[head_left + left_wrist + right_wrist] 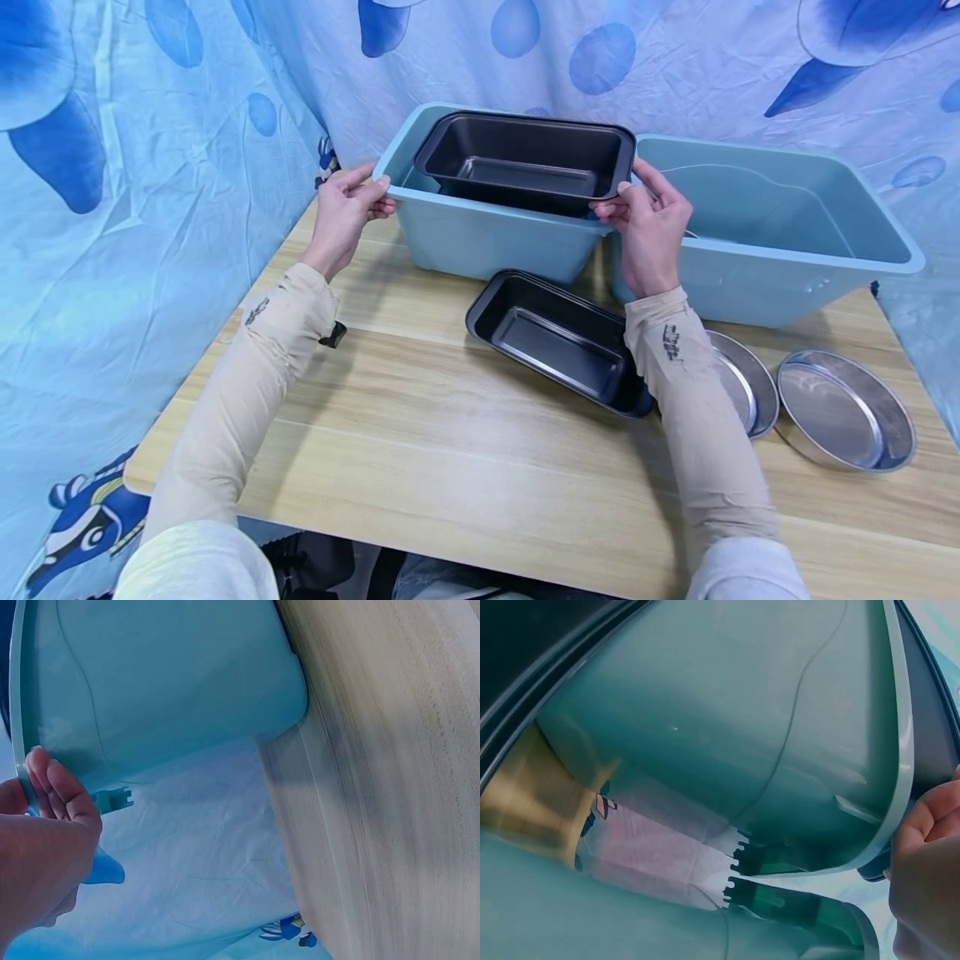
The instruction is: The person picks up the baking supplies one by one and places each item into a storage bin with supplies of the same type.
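Observation:
In the head view a black loaf pan (525, 158) sits tilted over the opening of the left blue bin (480, 233). My right hand (648, 217) pinches the pan's near right corner between thumb and fingers. At the bin's left front corner, my left hand (348, 208) grips the rim. The left wrist view shows its fingertips (56, 780) bent over the bin's edge. A second black loaf pan (562, 337) lies on the table in front of the bin, partly behind my right forearm.
To the right stands another blue bin (780, 208), close beside the first. Two round metal pans, one (843, 408) at the right and one (742, 379) partly behind my right sleeve, rest on the wooden table (450, 492). A small black object (333, 335) lies near my left forearm.

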A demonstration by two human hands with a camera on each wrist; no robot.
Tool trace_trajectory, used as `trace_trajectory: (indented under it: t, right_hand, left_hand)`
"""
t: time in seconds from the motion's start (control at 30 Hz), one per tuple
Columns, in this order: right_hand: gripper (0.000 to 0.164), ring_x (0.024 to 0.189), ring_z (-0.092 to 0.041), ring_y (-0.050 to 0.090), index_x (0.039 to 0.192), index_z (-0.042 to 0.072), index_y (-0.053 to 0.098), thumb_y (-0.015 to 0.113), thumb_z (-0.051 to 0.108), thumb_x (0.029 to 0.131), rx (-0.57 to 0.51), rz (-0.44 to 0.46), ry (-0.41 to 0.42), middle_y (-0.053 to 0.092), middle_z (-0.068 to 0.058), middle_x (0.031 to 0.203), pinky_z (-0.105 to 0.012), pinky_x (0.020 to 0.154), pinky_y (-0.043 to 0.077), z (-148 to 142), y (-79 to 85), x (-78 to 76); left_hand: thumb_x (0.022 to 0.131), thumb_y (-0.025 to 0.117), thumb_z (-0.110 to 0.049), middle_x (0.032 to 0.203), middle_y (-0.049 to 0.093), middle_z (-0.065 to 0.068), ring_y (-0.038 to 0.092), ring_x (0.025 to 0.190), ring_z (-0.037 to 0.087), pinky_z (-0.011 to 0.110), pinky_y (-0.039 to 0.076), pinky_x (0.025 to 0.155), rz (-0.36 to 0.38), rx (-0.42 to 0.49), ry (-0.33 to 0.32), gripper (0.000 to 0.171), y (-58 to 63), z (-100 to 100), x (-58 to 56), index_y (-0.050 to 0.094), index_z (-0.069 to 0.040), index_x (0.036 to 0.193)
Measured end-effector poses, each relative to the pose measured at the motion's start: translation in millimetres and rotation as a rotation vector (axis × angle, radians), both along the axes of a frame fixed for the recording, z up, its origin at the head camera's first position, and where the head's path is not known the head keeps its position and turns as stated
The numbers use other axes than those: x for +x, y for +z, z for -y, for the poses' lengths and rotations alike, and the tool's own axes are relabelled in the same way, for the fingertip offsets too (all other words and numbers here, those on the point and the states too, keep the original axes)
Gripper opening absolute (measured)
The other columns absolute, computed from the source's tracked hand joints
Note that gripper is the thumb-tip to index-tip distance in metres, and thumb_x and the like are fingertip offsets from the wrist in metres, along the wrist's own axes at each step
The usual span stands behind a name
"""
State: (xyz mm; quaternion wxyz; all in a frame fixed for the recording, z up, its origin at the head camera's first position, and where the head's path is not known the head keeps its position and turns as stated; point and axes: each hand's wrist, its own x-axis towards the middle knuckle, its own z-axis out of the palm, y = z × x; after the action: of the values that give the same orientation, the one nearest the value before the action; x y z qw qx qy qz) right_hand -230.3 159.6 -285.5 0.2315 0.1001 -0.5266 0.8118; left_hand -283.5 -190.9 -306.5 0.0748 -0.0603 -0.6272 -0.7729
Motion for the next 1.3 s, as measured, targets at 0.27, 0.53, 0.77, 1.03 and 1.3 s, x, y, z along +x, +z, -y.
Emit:
trace_trajectory:
  t: [0.27, 0.53, 0.77, 1.03, 1.3]
  right_hand:
    - [0.038, 0.056, -0.018, 0.068, 0.134, -0.010, 0.062, 0.048, -0.011, 0.098, 0.072, 0.116, -0.031, 0.073, -0.016, 0.075, -0.024, 0.062, 0.060, 4.7, 8.6, -6.3]
    - [0.045, 0.057, -0.009, 0.067, 0.144, -0.007, 0.055, 0.053, -0.001, 0.099, 0.492, 0.255, -0.127, 0.070, 0.000, 0.068, -0.018, 0.062, 0.058, 3.3, 18.4, -10.9]
    - [0.032, 0.060, -0.012, 0.065, 0.132, -0.001, 0.069, 0.063, 0.012, 0.103, 0.676, 0.188, -0.145, 0.068, 0.002, 0.069, -0.021, 0.064, 0.057, -3.7, 16.9, -1.0]
    - [0.022, 0.061, -0.014, 0.063, 0.117, -0.002, 0.075, 0.061, 0.008, 0.103, 0.678, 0.026, -0.154, 0.068, -0.001, 0.071, -0.023, 0.064, 0.055, -21.2, 7.9, 27.2]
    - [0.025, 0.065, -0.013, 0.065, 0.121, -0.004, 0.073, 0.060, 0.011, 0.105, 0.743, 0.101, -0.137, 0.069, 0.001, 0.075, -0.020, 0.065, 0.057, -45.5, -7.3, 57.0]
  left_hand:
    - [0.101, 0.063, 0.001, 0.077, 0.073, 0.005, 0.069, 0.064, 0.011, 0.019, 0.059, 0.065, 0.014, 0.005, 0.005, 0.046, 1.3, -1.8, 0.0, 0.051, 0.012, 0.144]
    - [0.102, 0.063, -0.001, 0.078, 0.073, 0.004, 0.070, 0.066, 0.011, 0.020, 0.060, 0.068, 0.012, -0.029, 0.007, 0.047, 3.1, -1.2, -0.4, 0.051, 0.011, 0.145]
    - [0.102, 0.063, -0.002, 0.080, 0.073, 0.004, 0.070, 0.067, 0.012, 0.020, 0.060, 0.068, 0.004, -0.047, -0.002, 0.046, 1.6, -2.0, -0.3, 0.052, 0.009, 0.145]
    - [0.102, 0.064, -0.002, 0.079, 0.074, 0.004, 0.069, 0.066, 0.011, 0.020, 0.060, 0.068, 0.013, -0.038, 0.011, 0.048, 4.6, -3.0, -0.3, 0.051, 0.009, 0.146]
    - [0.102, 0.064, -0.002, 0.079, 0.073, 0.004, 0.069, 0.065, 0.011, 0.020, 0.060, 0.067, 0.024, -0.025, 0.014, 0.050, 5.0, -2.7, -1.1, 0.048, 0.010, 0.148]
